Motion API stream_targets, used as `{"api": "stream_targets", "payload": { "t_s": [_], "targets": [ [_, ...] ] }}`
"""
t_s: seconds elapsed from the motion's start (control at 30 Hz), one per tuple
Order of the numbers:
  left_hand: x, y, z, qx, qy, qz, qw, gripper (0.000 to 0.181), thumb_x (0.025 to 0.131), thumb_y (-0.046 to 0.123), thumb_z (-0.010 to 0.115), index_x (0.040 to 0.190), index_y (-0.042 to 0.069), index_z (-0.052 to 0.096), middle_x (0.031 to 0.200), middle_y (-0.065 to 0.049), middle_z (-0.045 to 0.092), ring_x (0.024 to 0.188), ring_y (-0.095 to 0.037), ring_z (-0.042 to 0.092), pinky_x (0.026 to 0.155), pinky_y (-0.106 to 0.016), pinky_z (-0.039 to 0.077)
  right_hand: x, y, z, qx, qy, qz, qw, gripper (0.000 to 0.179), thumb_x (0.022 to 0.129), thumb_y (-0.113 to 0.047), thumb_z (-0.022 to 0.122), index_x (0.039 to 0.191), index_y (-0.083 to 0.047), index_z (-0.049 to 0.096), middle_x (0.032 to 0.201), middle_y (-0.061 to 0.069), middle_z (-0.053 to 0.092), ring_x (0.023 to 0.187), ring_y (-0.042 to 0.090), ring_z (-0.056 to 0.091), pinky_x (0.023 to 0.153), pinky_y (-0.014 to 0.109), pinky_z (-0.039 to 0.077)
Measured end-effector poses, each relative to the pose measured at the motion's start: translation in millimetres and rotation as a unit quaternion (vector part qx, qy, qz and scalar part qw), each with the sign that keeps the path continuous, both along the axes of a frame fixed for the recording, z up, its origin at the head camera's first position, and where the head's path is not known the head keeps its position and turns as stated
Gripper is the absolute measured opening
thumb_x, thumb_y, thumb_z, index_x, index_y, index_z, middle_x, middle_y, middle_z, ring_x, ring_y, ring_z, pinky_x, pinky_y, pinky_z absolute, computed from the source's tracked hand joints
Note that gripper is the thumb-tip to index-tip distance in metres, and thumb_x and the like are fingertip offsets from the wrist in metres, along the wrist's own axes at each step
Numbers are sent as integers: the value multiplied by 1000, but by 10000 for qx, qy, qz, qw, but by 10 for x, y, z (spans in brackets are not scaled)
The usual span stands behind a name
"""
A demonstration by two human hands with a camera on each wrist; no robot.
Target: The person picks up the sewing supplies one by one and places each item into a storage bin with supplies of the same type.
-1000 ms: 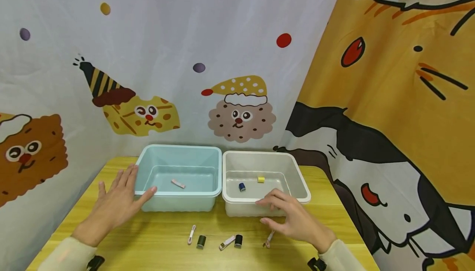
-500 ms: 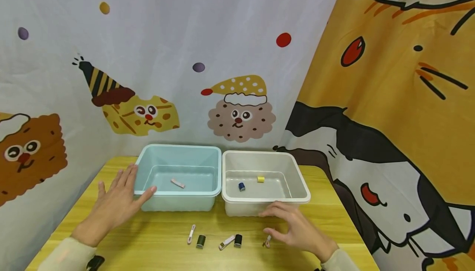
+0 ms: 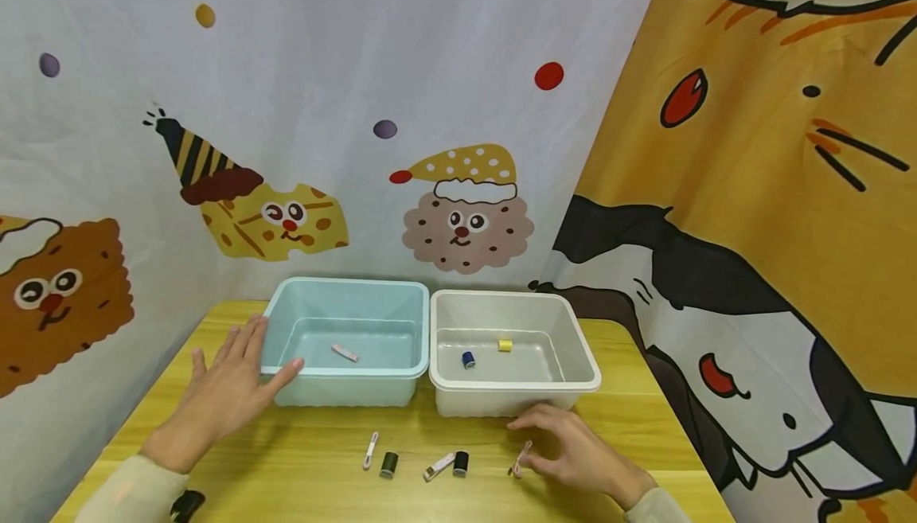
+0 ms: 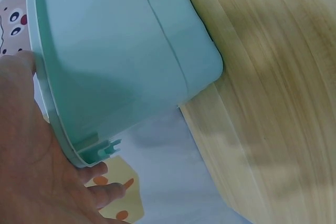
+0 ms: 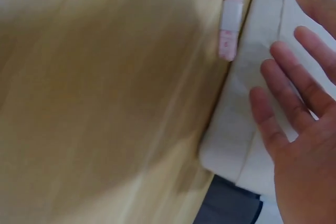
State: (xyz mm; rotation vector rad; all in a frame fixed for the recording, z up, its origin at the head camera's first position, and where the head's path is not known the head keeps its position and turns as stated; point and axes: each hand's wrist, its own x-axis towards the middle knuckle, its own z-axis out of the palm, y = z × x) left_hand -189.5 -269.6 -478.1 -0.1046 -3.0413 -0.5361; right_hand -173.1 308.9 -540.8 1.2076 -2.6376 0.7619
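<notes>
My left hand (image 3: pixel 222 384) rests with spread fingers on the left rim of the light blue bin (image 3: pixel 344 390); in the left wrist view its fingers (image 4: pixel 105 195) lie along that rim. A folded pink tape measure (image 3: pixel 345 353) lies inside this bin. My right hand (image 3: pixel 576 451) is low in front of the off-white bin (image 3: pixel 494 403), thumb right beside another folded pink tape measure (image 3: pixel 521 458). In the right wrist view the fingers are relaxed and apart, and that tape measure (image 5: pixel 231 19) shows a white band. The off-white bin holds a blue thread spool (image 3: pixel 469 360) and a yellow one (image 3: pixel 505 345).
On the wooden table (image 3: pixel 286 483), left of my right hand, lie a whitish folded tape (image 3: pixel 370 451), a dark green thread spool (image 3: pixel 388 465), another folded tape (image 3: pixel 438 467) and a black spool (image 3: pixel 461 463). A printed curtain (image 3: pixel 322 69) hangs behind the bins.
My right hand has come down from in front of the off-white bin's rim to the pink tape measure on the table. The left hand has stayed on the blue bin.
</notes>
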Motion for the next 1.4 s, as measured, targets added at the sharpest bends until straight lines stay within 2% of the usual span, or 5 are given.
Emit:
{"api": "stream_targets", "payload": {
  "t_s": [0.23,0.5,0.83,1.07,1.4],
  "targets": [
    [-3,5,-15,49,-9,12,10000,121,113,84,46,184,-7,11,191,-36,16,171,-71,20,122,-103,8,-32,118,-144,284,-188,-111,9994,42,101,-26,94,141,-21,82,142,-10,82,130,17,77,112,46,65],
    [-12,3,-11,50,-41,-11,10000,121,113,85,46,184,-6,10,191,-36,15,172,-70,20,122,-103,6,-59,192,-208,350,-516,-70,9980,47,97,-5,90,140,-22,83,142,-5,82,130,19,76,113,46,65],
    [-4,1,2,51,-37,-53,10000,120,114,84,46,184,-6,8,191,-36,15,171,-71,19,122,-104,6,-60,177,-263,285,-573,-46,9979,31,102,-11,91,130,-22,88,131,-9,80,119,12,75,105,37,67],
    [-2,-9,4,54,-89,-58,9999,121,113,84,45,184,-7,9,191,-36,13,172,-71,18,122,-104,6,-73,142,-325,283,-348,-122,9989,27,98,-10,94,121,-23,91,119,-12,80,110,4,71,96,31,67],
    [-2,-14,-7,24,-68,-29,10000,121,113,85,45,184,-7,10,192,-36,14,172,-71,19,122,-104,7,-52,108,-333,206,-490,-267,9982,24,98,-10,94,112,-29,92,110,-17,76,102,0,68,88,27,65]
  ]
}}
